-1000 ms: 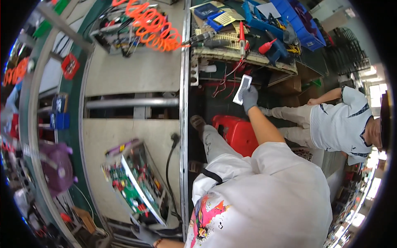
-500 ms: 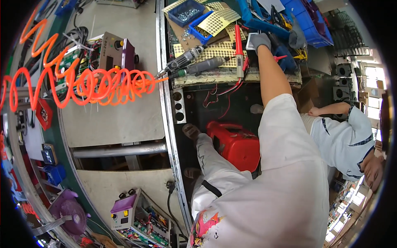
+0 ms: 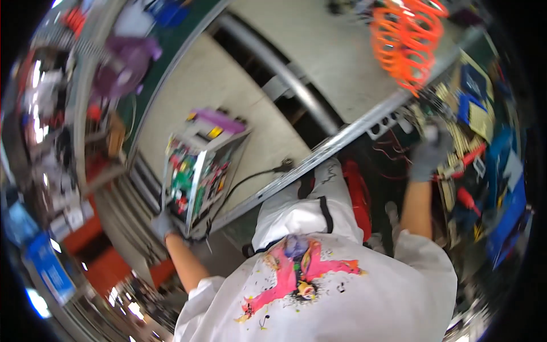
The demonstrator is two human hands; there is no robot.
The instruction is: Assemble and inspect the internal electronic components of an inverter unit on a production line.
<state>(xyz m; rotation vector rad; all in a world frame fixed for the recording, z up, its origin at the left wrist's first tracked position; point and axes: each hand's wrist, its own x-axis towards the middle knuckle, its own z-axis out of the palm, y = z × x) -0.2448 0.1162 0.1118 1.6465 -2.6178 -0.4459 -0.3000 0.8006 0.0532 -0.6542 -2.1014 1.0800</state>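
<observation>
An open-sided electronic unit (image 3: 196, 176) with a purple-edged panel and exposed circuit boards stands on the line board to my left. My left hand (image 3: 163, 224), in a grey glove, is closed at the lower near corner of its metal frame. Off to the right, my grey-gloved right hand (image 3: 428, 157) is above the edge of the cluttered bench, close to a powered hand driver (image 3: 440, 105). A small pale patch shows at its fingers. Motion blur hides what this is. A black cord with a plug (image 3: 285, 165) trails beside the unit.
A metal rail (image 3: 364, 122) separates the line from the bench. An orange coiled hose (image 3: 399, 45) hangs across the top. Blue bins (image 3: 513, 211) and a red-handled tool (image 3: 467, 199) are at right. A red stool (image 3: 356, 194) stands below. A purple fan (image 3: 122, 65) is at far left.
The view has swung left toward the electronic unit. My left hand has come into sight at its frame. My right hand has drawn back from the white item by the blue bins.
</observation>
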